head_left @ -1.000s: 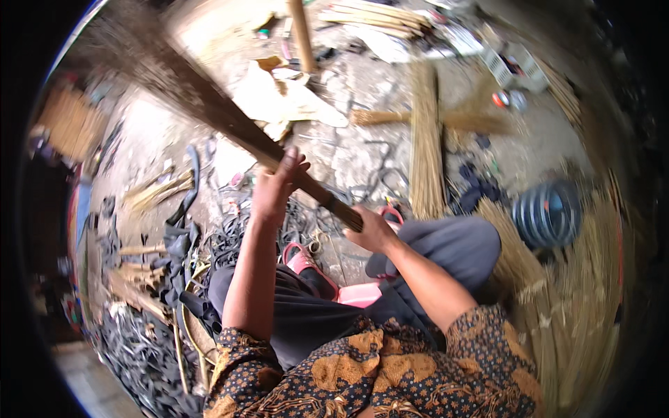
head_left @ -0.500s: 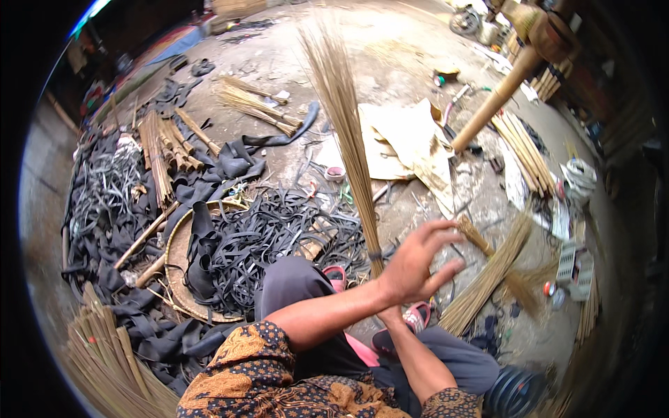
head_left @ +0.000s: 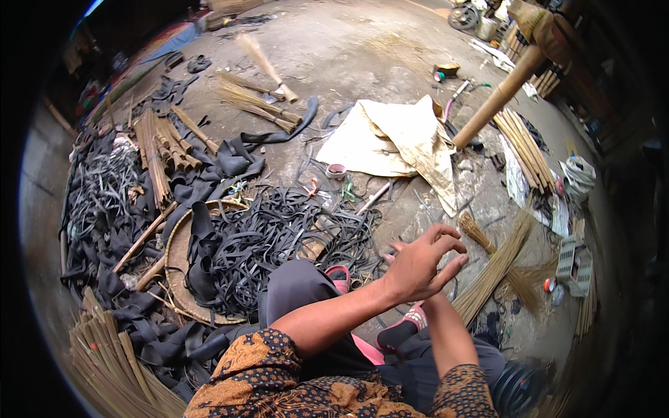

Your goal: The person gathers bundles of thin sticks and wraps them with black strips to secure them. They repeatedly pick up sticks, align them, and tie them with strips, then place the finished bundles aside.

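Note:
My left hand (head_left: 426,263) reaches across in front of my right arm, its fingers apart and loosely curved, with nothing in them. Behind it, my right hand (head_left: 396,252) is mostly hidden. Its fingertips show stretched out past the left hand, and I see nothing held. A blurred bundle of thin sticks (head_left: 266,67) is at the far left, over several tied stick bundles (head_left: 254,103); whether it touches the floor I cannot tell. Nearest my hands, to the right, a stick broom bundle (head_left: 495,265) lies on the floor beside a shorter bound bundle (head_left: 476,232).
A round woven tray (head_left: 177,279) piled with black rubber strips (head_left: 268,244) is left of my knee. Beyond lie a pale sack (head_left: 373,139) and a tape roll (head_left: 336,171). A bamboo pole (head_left: 498,97) slants at right, near a plastic basket (head_left: 575,268). More sticks (head_left: 104,348) stand lower left.
The stick bundle that stood upright at my hands is away from them, at the far left by the other bundles. My right hand has let go; its fingertips now show beyond the left.

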Tool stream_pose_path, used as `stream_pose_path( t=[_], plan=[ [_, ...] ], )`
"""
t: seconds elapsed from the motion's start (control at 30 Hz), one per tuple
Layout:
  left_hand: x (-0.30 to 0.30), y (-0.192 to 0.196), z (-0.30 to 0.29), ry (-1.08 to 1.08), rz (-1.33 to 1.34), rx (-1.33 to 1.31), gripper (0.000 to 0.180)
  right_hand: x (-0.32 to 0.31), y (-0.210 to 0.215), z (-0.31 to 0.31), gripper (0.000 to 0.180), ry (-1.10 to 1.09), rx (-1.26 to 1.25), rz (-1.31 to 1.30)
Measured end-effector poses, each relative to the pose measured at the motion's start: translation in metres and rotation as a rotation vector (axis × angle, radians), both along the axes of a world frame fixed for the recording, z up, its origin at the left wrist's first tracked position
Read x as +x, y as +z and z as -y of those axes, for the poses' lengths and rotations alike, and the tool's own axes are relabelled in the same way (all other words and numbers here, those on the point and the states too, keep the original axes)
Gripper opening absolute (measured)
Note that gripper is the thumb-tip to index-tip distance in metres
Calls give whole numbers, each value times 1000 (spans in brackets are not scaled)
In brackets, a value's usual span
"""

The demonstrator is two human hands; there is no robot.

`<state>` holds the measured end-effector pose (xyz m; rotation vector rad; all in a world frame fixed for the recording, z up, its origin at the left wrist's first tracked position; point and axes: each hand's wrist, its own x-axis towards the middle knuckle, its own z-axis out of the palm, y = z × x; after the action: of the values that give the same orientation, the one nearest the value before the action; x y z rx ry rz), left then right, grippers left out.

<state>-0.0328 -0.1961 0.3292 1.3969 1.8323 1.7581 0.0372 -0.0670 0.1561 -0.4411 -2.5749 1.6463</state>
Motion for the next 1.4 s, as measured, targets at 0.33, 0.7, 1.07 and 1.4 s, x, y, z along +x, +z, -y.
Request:
stream_pose_path(
  t=[0.33, 0.7, 1.07, 1.4],
  plan=[
    [2, -18, -16, -121, -17, -175, 16, 410, 94, -157, 50, -1259, 284, 248],
    [-3, -94, -38, -511, -283, -862, 40, 643, 30, 151, 46, -2263, -493, 25],
    [-6, -175, -55, -736, -449, -1124, 47, 655, 46, 294, 29, -2904, -328, -414],
    [-24, -211, -45, -746, -311, -1243, 50, 739, 71, 336, 38, -2962, -61, 634]
  ],
)
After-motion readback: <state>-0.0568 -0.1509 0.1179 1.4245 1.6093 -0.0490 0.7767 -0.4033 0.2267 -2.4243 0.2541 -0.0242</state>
